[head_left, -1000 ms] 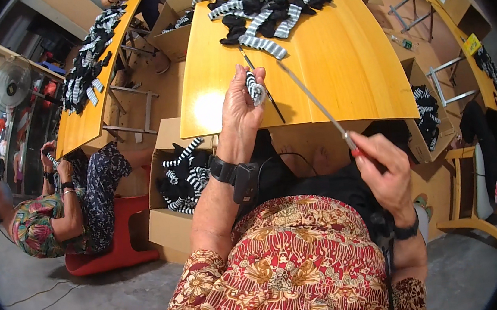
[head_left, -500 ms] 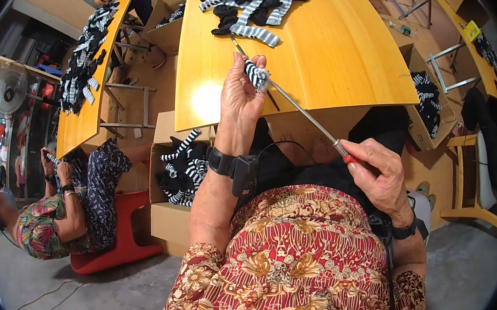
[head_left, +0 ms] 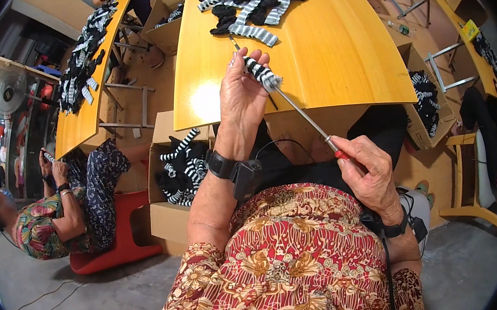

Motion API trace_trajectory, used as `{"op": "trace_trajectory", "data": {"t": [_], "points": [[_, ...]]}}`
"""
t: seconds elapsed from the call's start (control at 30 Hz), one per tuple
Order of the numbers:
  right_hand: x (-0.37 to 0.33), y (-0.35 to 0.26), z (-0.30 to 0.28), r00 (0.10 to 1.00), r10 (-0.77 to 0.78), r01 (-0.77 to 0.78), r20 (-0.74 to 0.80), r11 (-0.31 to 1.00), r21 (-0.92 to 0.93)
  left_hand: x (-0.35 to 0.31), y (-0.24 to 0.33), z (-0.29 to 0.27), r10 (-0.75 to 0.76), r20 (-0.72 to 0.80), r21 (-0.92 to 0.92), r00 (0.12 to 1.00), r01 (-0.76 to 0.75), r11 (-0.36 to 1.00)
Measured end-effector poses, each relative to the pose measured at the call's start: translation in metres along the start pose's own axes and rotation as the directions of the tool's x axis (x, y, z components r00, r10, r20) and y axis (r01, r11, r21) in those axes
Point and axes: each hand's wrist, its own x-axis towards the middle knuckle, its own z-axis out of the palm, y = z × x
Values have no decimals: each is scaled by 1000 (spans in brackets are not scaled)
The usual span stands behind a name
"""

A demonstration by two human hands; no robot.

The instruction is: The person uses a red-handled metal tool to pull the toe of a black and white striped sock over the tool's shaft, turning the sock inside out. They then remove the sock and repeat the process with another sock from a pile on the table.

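Note:
My left hand [head_left: 243, 92] is raised over the near edge of the yellow table, its fingers closed round a black-and-white striped knit tube [head_left: 264, 76]. The tube's pale, bunched end faces my right hand. In my right hand [head_left: 368, 169] is the red handle of a long, thin metal rod [head_left: 304, 116], gripped between thumb and fingers. The rod slants up to the left, and its tip is hidden at the knit tube. A dark thin stick [head_left: 234, 42] lies on the table, partly behind my left hand.
Black and grey-striped knit pieces [head_left: 257, 9] are heaped on the far part of the table [head_left: 335, 55]. Cardboard boxes of striped pieces stand below at left [head_left: 165, 194] and right [head_left: 439, 126]. A person [head_left: 49, 218] sits at another table on the left; another is at the right edge.
My right hand and the rod have shifted a little left and up. More of the striped tube shows beyond my left fingers, and its bunched end sits farther right and lower.

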Motion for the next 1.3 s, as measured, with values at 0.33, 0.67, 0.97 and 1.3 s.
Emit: {"op": "trace_trajectory", "data": {"t": [0.33, 0.67, 0.97, 1.3], "points": [[-4, -1, 6, 1000, -16, 16, 0, 1000, -4, -2, 2, 6, -53, 8, -113, 999, 54, 992], [-5, -1, 8, 998, -47, 47, -33, 999, -26, -3, 1, 5, -62, 42, -97, 997, 66, 993], [-3, 0, 11, 971, -225, 196, -85, 944, -266, 2, 4, 2, -159, 25, -185, 987, 161, 969], [-3, -1, 10, 978, -163, 127, -131, 960, -249, 4, 0, -5, -223, 67, -192, 972, 232, 953]]}}
